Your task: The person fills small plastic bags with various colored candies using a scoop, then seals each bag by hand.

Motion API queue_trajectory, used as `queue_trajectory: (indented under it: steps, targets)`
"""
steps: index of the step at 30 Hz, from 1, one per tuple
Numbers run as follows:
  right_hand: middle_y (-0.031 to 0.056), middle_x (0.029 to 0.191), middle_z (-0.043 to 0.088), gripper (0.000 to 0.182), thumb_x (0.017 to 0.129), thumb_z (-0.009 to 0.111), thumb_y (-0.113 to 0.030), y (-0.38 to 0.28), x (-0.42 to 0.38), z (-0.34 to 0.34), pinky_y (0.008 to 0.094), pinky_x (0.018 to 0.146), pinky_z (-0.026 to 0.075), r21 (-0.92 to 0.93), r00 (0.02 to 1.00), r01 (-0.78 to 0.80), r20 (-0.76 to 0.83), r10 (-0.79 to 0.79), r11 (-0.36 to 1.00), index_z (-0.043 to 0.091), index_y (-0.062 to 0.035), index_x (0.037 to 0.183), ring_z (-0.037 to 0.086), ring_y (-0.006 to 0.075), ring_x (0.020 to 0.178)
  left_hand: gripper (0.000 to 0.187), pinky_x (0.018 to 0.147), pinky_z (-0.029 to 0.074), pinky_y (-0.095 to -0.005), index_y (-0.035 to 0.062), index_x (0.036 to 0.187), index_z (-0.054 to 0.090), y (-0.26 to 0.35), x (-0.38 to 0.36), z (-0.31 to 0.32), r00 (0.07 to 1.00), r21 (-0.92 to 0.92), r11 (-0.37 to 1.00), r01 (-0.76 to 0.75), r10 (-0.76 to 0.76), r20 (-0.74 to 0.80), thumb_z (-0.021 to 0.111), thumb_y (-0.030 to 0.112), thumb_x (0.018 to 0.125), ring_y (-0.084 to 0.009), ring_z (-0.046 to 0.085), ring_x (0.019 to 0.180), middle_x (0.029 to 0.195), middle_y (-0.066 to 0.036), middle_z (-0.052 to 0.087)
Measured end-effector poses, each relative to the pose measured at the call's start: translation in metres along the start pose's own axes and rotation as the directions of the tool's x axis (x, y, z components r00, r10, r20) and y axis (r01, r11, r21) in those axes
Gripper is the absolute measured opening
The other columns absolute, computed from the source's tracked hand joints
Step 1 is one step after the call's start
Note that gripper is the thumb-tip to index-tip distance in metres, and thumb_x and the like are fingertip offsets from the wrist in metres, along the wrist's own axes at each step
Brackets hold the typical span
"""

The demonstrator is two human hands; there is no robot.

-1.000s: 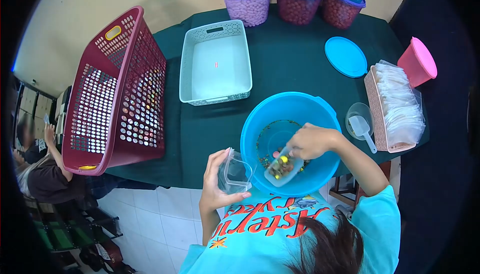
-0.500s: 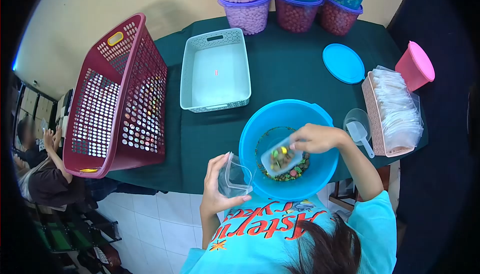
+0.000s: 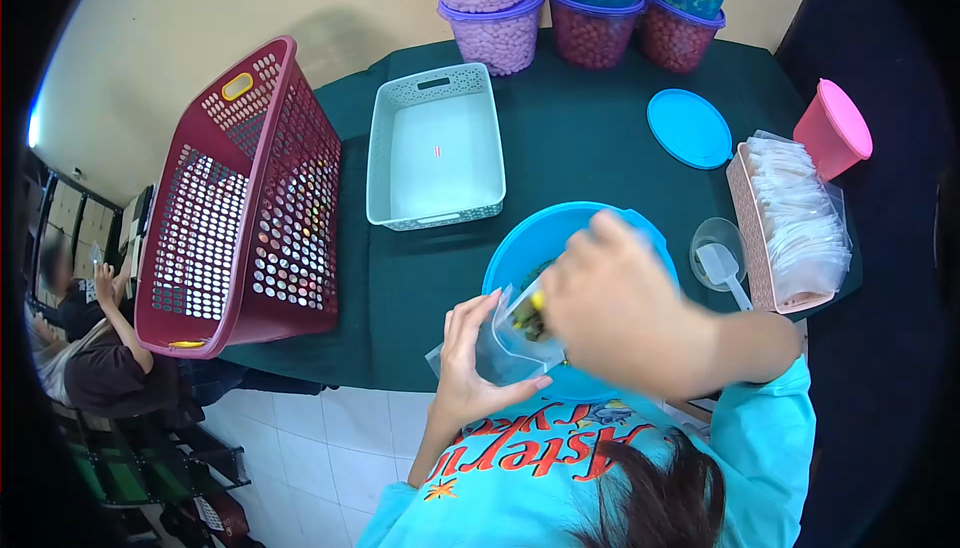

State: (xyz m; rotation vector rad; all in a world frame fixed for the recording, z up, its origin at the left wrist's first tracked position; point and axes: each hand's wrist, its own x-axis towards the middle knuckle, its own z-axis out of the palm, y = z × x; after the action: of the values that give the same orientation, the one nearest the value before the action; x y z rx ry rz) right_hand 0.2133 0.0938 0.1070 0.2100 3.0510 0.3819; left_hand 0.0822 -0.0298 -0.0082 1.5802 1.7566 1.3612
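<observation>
My left hand is curled round a clear plastic bag, keeping its mouth spread between fingers and thumb. My right hand, smeared by motion, grips a small clear plastic container tipped toward the bag's mouth. Small green, brown and yellow pieces show inside the container. Both hands are at the near left side of a large blue tub. Most of the tub's inside is hidden behind my right hand and forearm.
A maroon laundry basket and a pale green tray stand left. Right are a blue lid, a bowl with a white scoop, a basket of packets and a pink canister. Filled tubs line the back. Another person sits far left.
My right hand has lifted the small container out of the tub and brought it left to the bag's mouth. My left hand and the bag have shifted slightly right, toward the tub.
</observation>
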Motion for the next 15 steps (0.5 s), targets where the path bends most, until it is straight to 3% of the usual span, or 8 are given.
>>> queue_trajectory:
  steps: [2, 4, 6, 8, 10, 11, 13, 15]
  targets:
    - [0.0063, 0.059, 0.053, 0.013, 0.063, 0.055, -0.016, -0.024, 0.004, -0.003, 0.0288, 0.068, 0.032, -0.164, 0.997, 0.064, 0.059, -0.055, 0.984, 0.055, -0.0028, 0.065, 0.050, 0.0169, 0.064, 0.087, 0.085, 0.037, -0.0378, 0.0003, 0.118, 0.042, 0.000, 0.002, -0.001, 0.997, 0.031, 0.996, -0.081, 0.081, 0.015, 0.080, 0.027, 0.045, -0.0277, 0.045, 0.099, 0.109, -0.015, 0.047]
    - [0.0063, 0.061, 0.054, 0.012, 0.063, 0.055, -0.016, -0.019, 0.001, -0.009, 0.0305, 0.069, 0.033, -0.133, 0.999, 0.051, 0.017, -0.049, 0.990, 0.055, -0.0035, 0.065, 0.050, 0.0175, 0.065, 0.086, 0.085, 0.038, -0.0376, 0.0000, 0.118, 0.042, 0.000, 0.001, -0.002, 0.998, 0.014, 0.998, -0.066, 0.065, 0.012, 0.080, 0.026, 0.045, -0.0277, 0.045, 0.099, 0.109, -0.015, 0.047]
    - [0.0060, 0.065, 0.055, 0.013, 0.062, 0.056, -0.016, -0.003, -0.004, -0.006, 0.0332, 0.071, 0.034, -0.087, 0.990, -0.055, -0.137, 0.043, 0.995, 0.055, -0.0041, 0.067, 0.050, 0.0178, 0.069, 0.086, 0.084, 0.039, -0.0371, -0.0004, 0.118, 0.042, 0.000, -0.001, -0.002, 0.999, -0.023, 0.999, -0.037, 0.037, 0.005, 0.080, 0.024, 0.045, -0.0276, 0.045, 0.100, 0.109, -0.015, 0.047]
    - [0.0053, 0.069, 0.056, 0.012, 0.064, 0.057, -0.015, 0.011, -0.011, -0.016, 0.0347, 0.075, 0.034, -0.039, 0.990, -0.106, -0.098, 0.102, 0.994, 0.056, -0.0044, 0.070, 0.051, 0.0174, 0.073, 0.086, 0.085, 0.039, -0.0370, -0.0007, 0.118, 0.041, -0.005, -0.004, -0.003, 1.000, -0.065, 0.998, -0.024, 0.023, -0.017, 0.080, 0.024, 0.046, -0.0272, 0.046, 0.101, 0.109, -0.016, 0.047]
    - [0.0049, 0.071, 0.056, 0.010, 0.068, 0.056, -0.013, 0.020, -0.018, -0.021, 0.0345, 0.077, 0.034, -0.008, 0.959, -0.280, -0.034, 0.280, 0.960, 0.056, -0.0046, 0.072, 0.052, 0.0165, 0.076, 0.086, 0.086, 0.039, -0.0368, -0.0009, 0.119, 0.041, -0.011, -0.006, -0.006, 1.000, -0.110, 0.994, -0.015, 0.012, -0.027, 0.080, 0.024, 0.046, -0.0269, 0.046, 0.101, 0.109, -0.016, 0.046]
    - [0.0049, 0.071, 0.056, 0.010, 0.068, 0.056, -0.013, 0.022, -0.015, -0.015, 0.0345, 0.077, 0.034, -0.008, 0.959, -0.282, -0.030, 0.282, 0.959, 0.056, -0.0046, 0.072, 0.052, 0.0165, 0.076, 0.086, 0.086, 0.038, -0.0365, -0.0012, 0.119, 0.041, -0.013, -0.008, -0.008, 1.000, -0.176, 0.984, 0.001, -0.006, -0.023, 0.079, 0.024, 0.047, -0.0266, 0.046, 0.103, 0.109, -0.016, 0.046]
    - [0.0045, 0.072, 0.057, 0.008, 0.070, 0.055, -0.012, 0.021, -0.006, 0.017, 0.0342, 0.077, 0.033, -0.182, 0.931, -0.227, 0.248, 0.268, 0.957, 0.058, -0.0054, 0.074, 0.053, 0.0162, 0.077, 0.087, 0.087, 0.038, -0.0359, -0.0016, 0.120, 0.039, -0.021, -0.012, -0.011, 1.000, -0.262, 0.965, 0.022, -0.022, 0.000, 0.079, 0.026, 0.047, -0.0268, 0.046, 0.106, 0.109, -0.016, 0.046]
    - [0.0038, 0.070, 0.058, 0.010, 0.068, 0.056, -0.013, 0.015, 0.007, 0.075, 0.0316, 0.075, 0.031, -0.101, 0.949, -0.106, 0.287, 0.131, 0.989, 0.061, -0.0067, 0.075, 0.053, 0.0152, 0.075, 0.088, 0.087, 0.038, -0.0358, -0.0016, 0.120, 0.039, -0.026, -0.014, -0.014, 0.998, -0.266, 0.964, 0.021, -0.006, 0.056, 0.079, 0.026, 0.047, -0.0270, 0.046, 0.106, 0.109, -0.016, 0.047]
